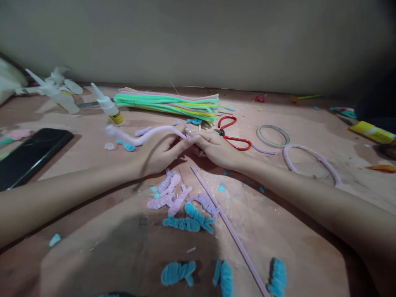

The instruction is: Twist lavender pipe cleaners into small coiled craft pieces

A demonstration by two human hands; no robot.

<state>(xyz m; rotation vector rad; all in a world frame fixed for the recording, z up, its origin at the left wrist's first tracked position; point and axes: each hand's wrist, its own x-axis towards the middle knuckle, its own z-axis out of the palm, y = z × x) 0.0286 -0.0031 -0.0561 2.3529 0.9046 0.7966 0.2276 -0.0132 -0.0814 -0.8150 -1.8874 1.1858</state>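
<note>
My left hand (165,150) and my right hand (215,146) meet above the middle of the table, fingers pinched together. Between their fingertips is the end of a lilac pipe cleaner (148,135), which arches leftward over my left hand, its far end blurred. Part of it is hidden by the fingers. Just right of my right hand lie red-handled scissors (227,134). Below the hands rest twisted lilac pipe-cleaner pieces (165,198) and coiled blue pieces (185,222). A straight lilac pipe cleaner (230,227) runs diagonally toward the front edge.
Behind the hands lies a bundle of green, yellow and pink pipe cleaners (167,103). Two glue bottles (111,109) stand or lean at the left, near a black phone (37,154). To the right are a tape roll (274,136), a lilac loop (312,152) and a yellow tube (373,132).
</note>
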